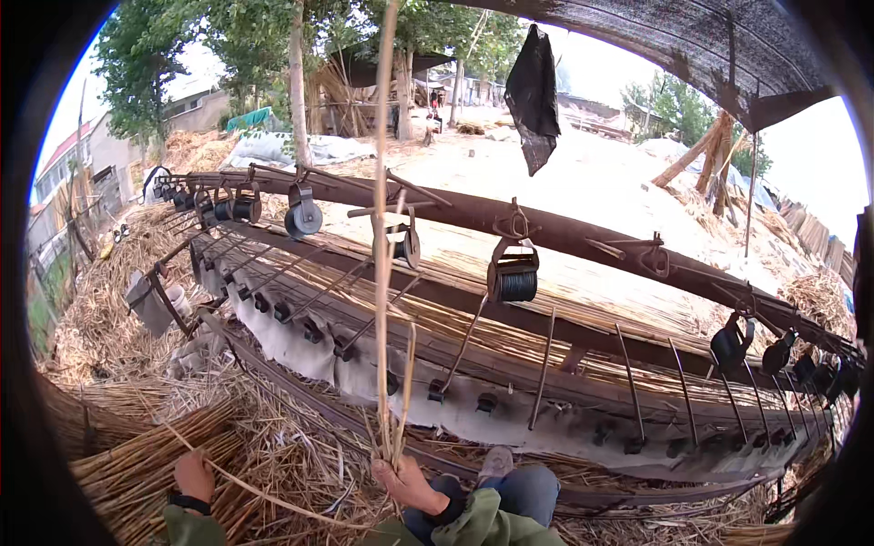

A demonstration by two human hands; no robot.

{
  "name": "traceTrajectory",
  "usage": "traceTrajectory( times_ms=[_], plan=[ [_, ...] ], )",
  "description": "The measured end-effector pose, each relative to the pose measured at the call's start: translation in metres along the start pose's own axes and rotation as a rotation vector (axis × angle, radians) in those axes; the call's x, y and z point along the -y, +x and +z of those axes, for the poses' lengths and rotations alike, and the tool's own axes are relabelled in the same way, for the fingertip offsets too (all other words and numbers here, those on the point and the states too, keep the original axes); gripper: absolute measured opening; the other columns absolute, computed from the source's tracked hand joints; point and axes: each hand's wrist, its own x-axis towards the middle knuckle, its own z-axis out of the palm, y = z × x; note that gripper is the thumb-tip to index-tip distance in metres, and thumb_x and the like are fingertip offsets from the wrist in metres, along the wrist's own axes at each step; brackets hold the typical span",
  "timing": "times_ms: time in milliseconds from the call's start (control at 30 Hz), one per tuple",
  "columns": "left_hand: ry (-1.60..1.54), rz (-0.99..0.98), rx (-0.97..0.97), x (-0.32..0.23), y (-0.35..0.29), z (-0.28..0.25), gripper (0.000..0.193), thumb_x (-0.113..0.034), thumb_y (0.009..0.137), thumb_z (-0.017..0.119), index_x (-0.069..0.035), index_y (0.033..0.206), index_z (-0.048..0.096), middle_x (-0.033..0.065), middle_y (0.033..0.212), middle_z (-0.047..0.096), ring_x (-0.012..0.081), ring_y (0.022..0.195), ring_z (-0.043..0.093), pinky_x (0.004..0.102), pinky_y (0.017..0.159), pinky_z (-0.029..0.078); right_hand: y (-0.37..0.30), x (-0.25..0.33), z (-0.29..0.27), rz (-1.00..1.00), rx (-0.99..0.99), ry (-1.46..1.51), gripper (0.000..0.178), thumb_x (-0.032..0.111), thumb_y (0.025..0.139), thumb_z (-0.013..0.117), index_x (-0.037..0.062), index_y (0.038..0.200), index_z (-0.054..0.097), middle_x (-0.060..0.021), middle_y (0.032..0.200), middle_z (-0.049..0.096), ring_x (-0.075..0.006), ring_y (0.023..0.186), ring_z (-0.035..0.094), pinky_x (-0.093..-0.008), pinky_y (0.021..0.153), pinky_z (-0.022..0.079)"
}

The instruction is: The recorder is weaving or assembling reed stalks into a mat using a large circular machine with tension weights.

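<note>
Upright in my right hand stand a few dry reed stalks, gripped near their lower ends. One long stalk rises past the top of the view, and a shorter one stands beside it. My left hand, with a dark band at the wrist, is curled at the lower left. A thin slanting reed runs through its fingers, over the edge of a reed bundle. Ahead is a long metal frame with a rusty crossbar, where several wire spools hang above a mat of laid reeds.
Thin metal rods slant up along the frame's near side, above pale sheeting. A curved rail passes in front of my knees. Loose straw covers the ground. Black cloth hangs ahead, below a dark shade net.
</note>
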Motion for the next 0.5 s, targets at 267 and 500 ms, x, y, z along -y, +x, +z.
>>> traceTrajectory(
  times_ms=[267, 500],
  plan=[
    [-1.943, -0.661, 0.275, -0.013, -0.037, 0.08, 0.016, 0.004, 0.08, 0.044, 0.001, 0.095, 0.048, 0.0106, 0.075, 0.05, 0.0142, 0.046, 0.04, 0.0298, 0.038, 0.034, 0.027, 0.046, 0.007, -0.192, -0.036, -0.025, 0.021, 0.026, 0.091, 0.048, 0.0049, 0.09, 0.045, 0.0, 0.059, 0.039, -0.0082, 0.047, 0.035, -0.0246, 0.042, 0.032],
    [-2.293, -0.605, 0.225, -0.112, -0.049, 0.106, 0.012, -0.017, 0.089, 0.047, -0.007, 0.081, 0.05, 0.0009, 0.058, 0.046, 0.0101, 0.049, 0.045, 0.0227, 0.043, 0.04, -0.009, 0.108, 0.003, -0.488, -0.314, 0.094, 0.03, 0.034, 0.088, 0.052, 0.0049, 0.085, 0.045, -0.0015, 0.056, 0.039, -0.0099, 0.043, 0.034, -0.0242, 0.038, 0.028]
  ],
)
